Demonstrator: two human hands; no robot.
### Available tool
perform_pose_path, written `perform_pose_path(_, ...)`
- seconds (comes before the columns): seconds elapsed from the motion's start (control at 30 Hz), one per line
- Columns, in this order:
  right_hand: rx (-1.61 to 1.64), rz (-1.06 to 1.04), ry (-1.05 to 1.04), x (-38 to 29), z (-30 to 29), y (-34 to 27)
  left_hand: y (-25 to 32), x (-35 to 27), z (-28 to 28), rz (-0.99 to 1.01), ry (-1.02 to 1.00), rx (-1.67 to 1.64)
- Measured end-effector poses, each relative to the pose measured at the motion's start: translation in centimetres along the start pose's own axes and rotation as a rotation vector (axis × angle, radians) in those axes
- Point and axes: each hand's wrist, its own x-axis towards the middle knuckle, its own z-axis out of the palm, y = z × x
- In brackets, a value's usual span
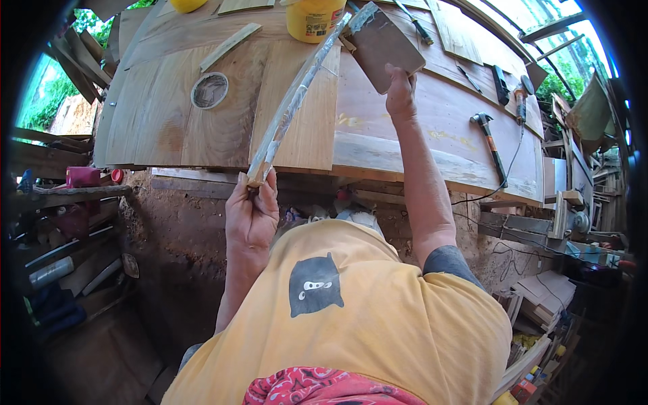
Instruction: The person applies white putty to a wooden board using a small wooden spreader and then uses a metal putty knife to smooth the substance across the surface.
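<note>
My left hand [252, 210] grips the near end of a long thin wood strip [296, 104], just in front of the bench edge. White glue is smeared along the strip, which slants away to the upper right. In my right hand [402, 91] is a flat brown board [387, 50], its far edge coated with whitish glue. That coated edge is close to the strip's far end; whether they touch I cannot tell. Behind them stands a yellow plastic bucket [310, 23]. A round white lid [209, 91], with residue inside, lies left of the strip on the wooden bench top [223, 136].
A claw hammer [490, 144], an angle grinder [521, 101] with a trailing cord, a black block-like tool [500, 85] and a chisel-like tool [468, 78] lie at the right. A loose wood offcut [230, 46] rests at the back left. Stacked boards [547, 298] stand lower right.
</note>
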Motion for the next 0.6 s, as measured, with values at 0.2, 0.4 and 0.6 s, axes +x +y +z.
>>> perform_pose_path(0.2,-0.050,-0.006,-0.135,-0.7,-0.9,-1.3,-0.6,-0.4,0.2,-0.022,0.045,0.014)
perform_pose_path(0.4,-0.108,-0.041,-0.100,-5.2,-1.1,-3.7,-0.9,-0.5,0.1,-0.052,-0.031,0.012)
perform_pose_path(0.6,-0.056,0.021,-0.231,-10.6,-1.7,-7.8,-0.9,-0.4,0.1,-0.089,-0.004,0.034)
